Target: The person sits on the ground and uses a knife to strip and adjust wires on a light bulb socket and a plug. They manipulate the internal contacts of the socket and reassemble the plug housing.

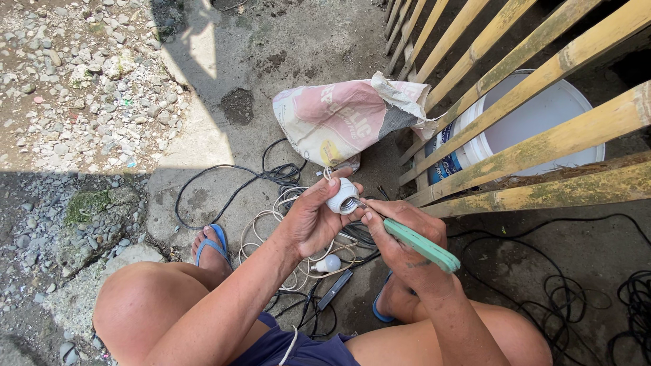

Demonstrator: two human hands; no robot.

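Note:
My left hand (313, 217) grips a white lamp socket (342, 196), its threaded opening turned to the right. My right hand (400, 234) holds a screwdriver with a pale green handle (422, 245); its metal tip reaches into the socket's opening. White cable (268, 217) runs from the socket down to a loose coil on the ground. A small white bulb (330, 263) lies below my hands among the cables.
Black cables (230, 193) snake over the concrete. A crumpled pink and white sack (346, 118) lies ahead. A bamboo fence (542, 74) stands at the right with a white bucket (529, 118) behind it. My feet wear blue flip-flops (213, 240). Gravel lies at the left.

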